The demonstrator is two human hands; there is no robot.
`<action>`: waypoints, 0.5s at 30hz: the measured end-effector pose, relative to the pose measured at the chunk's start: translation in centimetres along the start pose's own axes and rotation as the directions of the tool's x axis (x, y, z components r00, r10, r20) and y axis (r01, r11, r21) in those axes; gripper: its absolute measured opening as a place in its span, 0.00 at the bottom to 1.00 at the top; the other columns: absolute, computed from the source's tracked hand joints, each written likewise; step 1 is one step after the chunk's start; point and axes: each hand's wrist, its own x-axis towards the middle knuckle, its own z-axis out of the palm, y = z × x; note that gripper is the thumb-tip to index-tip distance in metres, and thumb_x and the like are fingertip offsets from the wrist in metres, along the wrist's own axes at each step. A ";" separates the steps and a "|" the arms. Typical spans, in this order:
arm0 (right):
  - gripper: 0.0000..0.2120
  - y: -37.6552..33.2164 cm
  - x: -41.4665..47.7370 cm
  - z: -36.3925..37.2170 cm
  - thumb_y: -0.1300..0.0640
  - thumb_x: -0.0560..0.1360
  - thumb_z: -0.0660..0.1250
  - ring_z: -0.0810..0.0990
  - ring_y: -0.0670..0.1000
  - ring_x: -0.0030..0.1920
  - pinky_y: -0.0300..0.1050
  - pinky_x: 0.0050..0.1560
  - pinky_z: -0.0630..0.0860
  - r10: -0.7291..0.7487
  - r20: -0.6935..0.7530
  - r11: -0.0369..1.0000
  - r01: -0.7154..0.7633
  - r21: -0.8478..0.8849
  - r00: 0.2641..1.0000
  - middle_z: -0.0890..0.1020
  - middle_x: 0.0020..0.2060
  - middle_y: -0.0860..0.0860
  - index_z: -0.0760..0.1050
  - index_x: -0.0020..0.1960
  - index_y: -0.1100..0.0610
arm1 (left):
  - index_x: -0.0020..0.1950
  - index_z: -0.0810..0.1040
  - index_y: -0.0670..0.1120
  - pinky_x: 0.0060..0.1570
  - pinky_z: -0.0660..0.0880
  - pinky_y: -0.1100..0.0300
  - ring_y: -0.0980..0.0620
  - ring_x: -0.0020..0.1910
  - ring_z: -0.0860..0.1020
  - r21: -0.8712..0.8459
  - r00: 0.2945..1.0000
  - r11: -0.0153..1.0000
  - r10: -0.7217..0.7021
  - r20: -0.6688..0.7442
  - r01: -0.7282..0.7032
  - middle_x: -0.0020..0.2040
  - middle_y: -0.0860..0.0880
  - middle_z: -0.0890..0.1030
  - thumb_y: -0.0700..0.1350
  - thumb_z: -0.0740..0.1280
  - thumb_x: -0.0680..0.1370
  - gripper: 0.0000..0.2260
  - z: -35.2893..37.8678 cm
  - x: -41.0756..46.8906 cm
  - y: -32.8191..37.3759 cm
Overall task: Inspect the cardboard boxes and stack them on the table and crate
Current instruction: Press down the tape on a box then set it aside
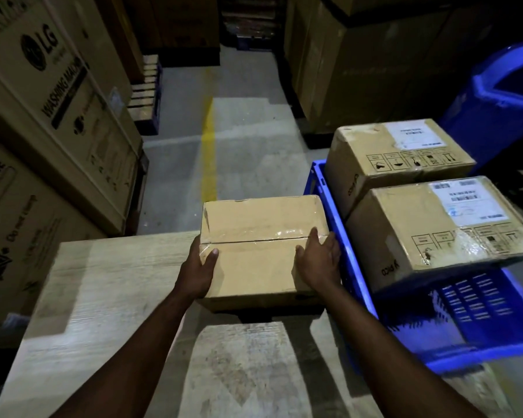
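The person is holding one plain cardboard box with both hands, over the far right part of the wooden table. A dark shadow is lying under the box, and I cannot tell whether its bottom is touching the table top or hanging just above it. The box is level, and clear tape is running along the seam on its top.

The left hand is gripping the left near corner of the box, with the thumb lying on the top face and the other fingers going down the side. The right hand is gripping the right side, with the palm pressing against the edge and the fingers reaching up onto the top near the tape.

Just to the right of this box a blue plastic crate is standing. Two more cardboard boxes are sitting on it, one behind the other and close together. The nearer box and the farther box are each showing a white label on top and a row of handling symbols on the side.

On the left, big washing machine cartons are standing in a stack. A yellow line is running along the concrete floor between the stacks. A blue plastic object is showing at the right edge; I cannot tell what it is.
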 end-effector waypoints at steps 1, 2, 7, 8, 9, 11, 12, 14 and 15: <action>0.26 0.1 -0.4 0.4 0.51 0.82 0.58 0.45 0.64 0.78 0.57 0.77 0.48 -0.028 -0.054 1.000 0.028 -0.009 0.998 0.47 0.79 0.63 0.57 0.78 0.53 | 0.74 0.62 0.58 0.61 0.71 0.53 0.48 0.63 0.74 -0.009 1.000 1.000 0.003 -0.004 -0.003 0.65 0.57 0.75 0.64 0.58 0.75 0.29 0.0 -0.1 0.0; 0.23 0.1 -0.6 0.8 0.53 0.82 0.58 0.45 0.63 0.78 0.57 0.77 0.48 -0.082 -0.117 0.996 0.078 -0.033 0.990 0.47 0.79 0.62 0.61 0.76 0.52 | 0.74 0.63 0.59 0.60 0.71 0.53 0.49 0.63 0.74 -0.022 1.000 1.000 0.003 -0.010 -0.004 0.64 0.58 0.75 0.64 0.59 0.75 0.28 0.1 -0.2 0.0; 0.28 0.5 -1.4 2.3 0.47 0.82 0.56 0.45 0.59 0.79 0.55 0.78 0.42 -0.307 -0.094 0.947 0.295 -0.126 0.947 0.50 0.80 0.59 0.57 0.79 0.55 | 0.74 0.64 0.59 0.59 0.71 0.55 0.52 0.62 0.74 -0.050 0.999 0.999 0.015 -0.037 -0.017 0.63 0.58 0.75 0.58 0.62 0.79 0.23 0.6 -0.5 -0.2; 0.29 0.9 -1.3 2.6 0.47 0.82 0.54 0.44 0.58 0.80 0.55 0.78 0.41 -0.330 -0.093 0.937 0.314 -0.153 0.939 0.48 0.80 0.59 0.54 0.79 0.56 | 0.73 0.64 0.59 0.59 0.71 0.54 0.51 0.62 0.75 -0.056 0.999 0.998 0.019 -0.041 -0.022 0.63 0.58 0.76 0.57 0.62 0.80 0.22 0.7 -0.6 -0.3; 0.30 1.2 -1.1 2.7 0.46 0.82 0.52 0.43 0.58 0.80 0.55 0.78 0.40 -0.347 -0.087 0.929 0.329 -0.173 0.934 0.47 0.80 0.59 0.52 0.80 0.56 | 0.73 0.64 0.59 0.60 0.71 0.54 0.51 0.62 0.75 -0.062 0.999 0.998 0.020 -0.051 -0.023 0.64 0.57 0.76 0.58 0.62 0.79 0.23 0.8 -0.7 -0.3; 0.30 1.6 -0.5 2.7 0.45 0.83 0.50 0.40 0.56 0.80 0.54 0.78 0.39 -0.363 -0.059 0.921 0.349 -0.176 0.930 0.45 0.80 0.58 0.50 0.81 0.56 | 0.74 0.63 0.58 0.61 0.71 0.53 0.49 0.62 0.75 -0.052 0.998 0.999 0.005 -0.066 -0.009 0.65 0.55 0.76 0.60 0.61 0.78 0.25 1.1 -0.6 -0.1; 0.30 1.6 -0.2 2.6 0.45 0.83 0.50 0.40 0.56 0.80 0.54 0.78 0.39 -0.368 -0.049 0.919 0.355 -0.169 0.929 0.44 0.80 0.58 0.49 0.81 0.55 | 0.75 0.62 0.57 0.60 0.71 0.54 0.48 0.63 0.74 -0.038 0.998 0.999 -0.001 -0.069 -0.001 0.67 0.53 0.75 0.60 0.61 0.79 0.25 1.2 -0.6 0.0; 0.30 1.5 0.1 2.4 0.45 0.83 0.49 0.39 0.55 0.80 0.53 0.78 0.38 -0.373 -0.046 0.918 0.361 -0.166 0.927 0.44 0.80 0.57 0.49 0.81 0.55 | 0.76 0.60 0.56 0.59 0.70 0.54 0.44 0.64 0.74 0.003 0.998 1.000 -0.009 -0.060 0.009 0.68 0.50 0.75 0.58 0.60 0.81 0.25 1.1 -0.5 0.2; 0.30 1.5 0.0 2.5 0.45 0.83 0.49 0.39 0.54 0.80 0.52 0.78 0.38 -0.374 -0.053 0.917 0.361 -0.171 0.926 0.44 0.80 0.57 0.48 0.81 0.55 | 0.76 0.59 0.56 0.58 0.70 0.54 0.43 0.64 0.74 0.027 0.999 1.000 -0.008 -0.050 0.009 0.69 0.49 0.74 0.58 0.60 0.81 0.25 1.0 -0.4 0.3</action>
